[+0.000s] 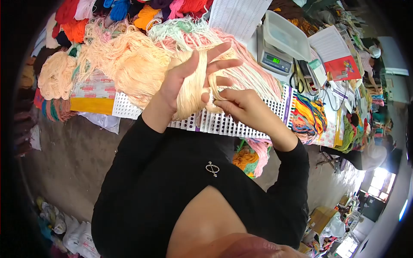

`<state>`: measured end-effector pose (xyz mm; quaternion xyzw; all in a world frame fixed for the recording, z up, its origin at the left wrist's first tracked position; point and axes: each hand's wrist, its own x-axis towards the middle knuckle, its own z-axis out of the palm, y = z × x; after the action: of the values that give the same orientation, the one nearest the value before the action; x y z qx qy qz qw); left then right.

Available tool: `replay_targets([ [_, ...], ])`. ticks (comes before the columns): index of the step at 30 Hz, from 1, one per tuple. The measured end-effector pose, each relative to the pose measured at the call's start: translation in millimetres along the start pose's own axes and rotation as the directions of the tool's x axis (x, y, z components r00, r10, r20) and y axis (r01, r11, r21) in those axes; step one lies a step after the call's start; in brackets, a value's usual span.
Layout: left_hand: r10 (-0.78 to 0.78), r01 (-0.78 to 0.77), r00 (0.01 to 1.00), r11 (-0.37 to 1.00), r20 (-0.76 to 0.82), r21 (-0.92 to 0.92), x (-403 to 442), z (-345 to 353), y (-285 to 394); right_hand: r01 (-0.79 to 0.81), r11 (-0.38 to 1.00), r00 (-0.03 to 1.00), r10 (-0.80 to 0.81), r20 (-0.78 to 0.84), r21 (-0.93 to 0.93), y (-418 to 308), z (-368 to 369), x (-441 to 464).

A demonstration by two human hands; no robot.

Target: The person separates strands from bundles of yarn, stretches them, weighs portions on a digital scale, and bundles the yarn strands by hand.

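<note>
A thick cream hank [191, 96] already loops my wide-spread left hand [174, 84], my right hand [243, 104] pinches a seemingly ungathered strand [213, 86], and loose peach yarn [142, 75] remains at left.

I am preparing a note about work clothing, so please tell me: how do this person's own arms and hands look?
Both arms wear plain black sleeves, the left sleeve and the right sleeve ending short of the wrists. The left hand and right hand are bare: no gloves, watch or bracelet show.
</note>
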<state>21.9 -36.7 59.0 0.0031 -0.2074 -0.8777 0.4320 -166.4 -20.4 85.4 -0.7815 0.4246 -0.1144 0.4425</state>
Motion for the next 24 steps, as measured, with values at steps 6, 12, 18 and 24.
replay_targets([
  [6, 0.124, -0.084, 0.973, 0.976, -0.197, 0.202, -2, -18, -4, 0.148, 0.989, 0.883, -0.130, -0.451, 0.005, -2, -6, 3],
  [12, 0.035, -0.010, 0.997, 0.946, -0.073, 0.324, 3, -6, -22, 0.244, 0.969, 0.872, -0.205, -0.444, 0.033, 2, 18, 20],
  [18, 0.177, -0.112, 0.961, 0.951, -0.211, 0.290, -1, -10, -16, 0.250, 0.958, 0.858, -0.151, -0.490, 0.142, -1, 11, 17],
  [24, 0.099, -0.082, 0.970, 0.993, -0.221, 0.085, 3, -17, -14, 0.153, 0.491, 0.931, 0.220, -0.292, 0.858, 7, 4, 11],
])
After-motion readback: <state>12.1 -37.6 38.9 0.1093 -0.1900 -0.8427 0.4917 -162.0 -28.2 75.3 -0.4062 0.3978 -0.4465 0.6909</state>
